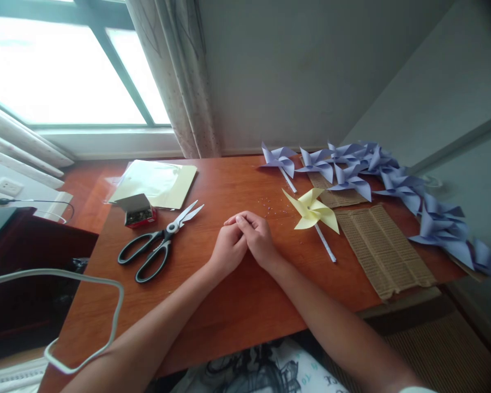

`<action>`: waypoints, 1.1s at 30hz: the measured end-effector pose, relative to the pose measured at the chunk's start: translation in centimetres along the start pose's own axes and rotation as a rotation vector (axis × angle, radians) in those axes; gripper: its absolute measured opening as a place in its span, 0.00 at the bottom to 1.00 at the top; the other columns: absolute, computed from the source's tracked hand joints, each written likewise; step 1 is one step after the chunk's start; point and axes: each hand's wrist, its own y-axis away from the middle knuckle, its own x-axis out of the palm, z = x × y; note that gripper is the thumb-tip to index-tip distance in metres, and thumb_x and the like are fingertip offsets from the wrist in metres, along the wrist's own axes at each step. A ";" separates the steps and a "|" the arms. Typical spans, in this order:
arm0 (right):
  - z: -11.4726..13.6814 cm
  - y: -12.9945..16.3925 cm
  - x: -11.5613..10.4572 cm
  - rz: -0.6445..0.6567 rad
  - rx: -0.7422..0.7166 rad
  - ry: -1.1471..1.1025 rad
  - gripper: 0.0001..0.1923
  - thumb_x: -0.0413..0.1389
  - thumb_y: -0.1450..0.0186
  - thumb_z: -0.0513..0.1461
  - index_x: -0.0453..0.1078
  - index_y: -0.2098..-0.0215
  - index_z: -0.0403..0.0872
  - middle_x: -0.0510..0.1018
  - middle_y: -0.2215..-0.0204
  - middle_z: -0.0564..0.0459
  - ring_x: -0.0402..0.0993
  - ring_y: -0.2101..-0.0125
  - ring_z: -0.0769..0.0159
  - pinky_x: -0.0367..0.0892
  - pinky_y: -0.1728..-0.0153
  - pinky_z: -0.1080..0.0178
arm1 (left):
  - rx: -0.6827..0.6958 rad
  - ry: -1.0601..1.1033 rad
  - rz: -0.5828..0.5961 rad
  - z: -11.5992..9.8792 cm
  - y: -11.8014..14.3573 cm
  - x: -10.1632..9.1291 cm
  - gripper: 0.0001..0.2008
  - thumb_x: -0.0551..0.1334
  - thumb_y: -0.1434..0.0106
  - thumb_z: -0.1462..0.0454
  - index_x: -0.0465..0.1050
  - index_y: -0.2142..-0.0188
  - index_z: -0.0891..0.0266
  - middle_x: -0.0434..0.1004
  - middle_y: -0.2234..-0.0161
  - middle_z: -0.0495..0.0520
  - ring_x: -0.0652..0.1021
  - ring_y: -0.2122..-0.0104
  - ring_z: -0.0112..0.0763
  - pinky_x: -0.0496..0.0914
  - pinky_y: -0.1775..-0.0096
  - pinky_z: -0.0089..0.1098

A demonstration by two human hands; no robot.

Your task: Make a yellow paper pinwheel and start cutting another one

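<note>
**Findings: Work Appears Well Advanced, No Item Visibly in Hold**

Head view. The left hand (229,246) and right hand (258,240) are clasped together on or just above the worktop (219,185), fingers curled and a thumb laid across. Neither has visible hold of any item; whether something small sits inside the clasp is hidden.

To the right of the hands, near them, lies one yellow pinwheel (310,209), its white stick (325,244) pointing back toward the person. Four vanes are folded in to the centre and the stick is in place; in my judgement this piece is complete.

Beyond and further right stands the main lot: many lilac pinwheels (349,177), overlapping too closely for a sure count. Those plainly visible have folded vanes and are judged finished. Corrugated cardboard (387,251) lies right of the yellow pinwheel. Small coloured specks (272,207) are scattered just beyond the hands.

To the left of the hands, scissors (163,234) lie with blades parted, untouched. Past them are a small red box (141,217), lid raised, and flat pale yellow paper (187,183). The paper is unfolded; any further yellow pieces would, I judge, be yet to make.
</note>
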 end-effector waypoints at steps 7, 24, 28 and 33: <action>-0.5 0.2 -0.9 0.160 0.104 -0.330 0.09 0.58 0.34 0.40 0.80 0.68 0.49 0.83 0.67 0.52 0.78 0.61 0.60 0.71 0.53 0.59 | 0.032 -0.002 0.014 0.3 0.9 -0.1 0.13 0.57 0.37 0.67 0.71 0.78 0.64 0.71 0.78 0.50 0.70 0.76 0.28 0.64 0.72 0.27; -0.3 0.3 -0.8 0.147 0.017 0.001 0.20 0.51 0.29 0.51 0.77 0.62 0.47 0.83 0.63 0.49 0.78 0.59 0.59 0.72 0.54 0.61 | 0.048 0.019 0.068 0.5 0.6 -0.6 0.15 0.56 0.34 0.64 0.65 0.77 0.63 0.67 0.78 0.49 0.67 0.76 0.27 0.63 0.73 0.27; -0.3 0.4 -0.7 0.133 0.006 0.014 0.19 0.51 0.29 0.50 0.77 0.62 0.47 0.83 0.63 0.49 0.79 0.60 0.60 0.72 0.54 0.61 | 0.071 -0.010 0.059 0.4 0.5 -0.7 0.15 0.56 0.34 0.64 0.64 0.78 0.62 0.66 0.78 0.48 0.65 0.76 0.27 0.62 0.72 0.28; -0.4 0.4 -0.7 0.132 -0.001 -0.008 0.17 0.52 0.29 0.48 0.77 0.63 0.47 0.83 0.63 0.49 0.79 0.60 0.60 0.72 0.55 0.61 | 0.099 -0.036 0.056 0.3 0.5 -0.8 0.14 0.56 0.35 0.65 0.63 0.78 0.61 0.66 0.78 0.48 0.65 0.75 0.28 0.62 0.71 0.29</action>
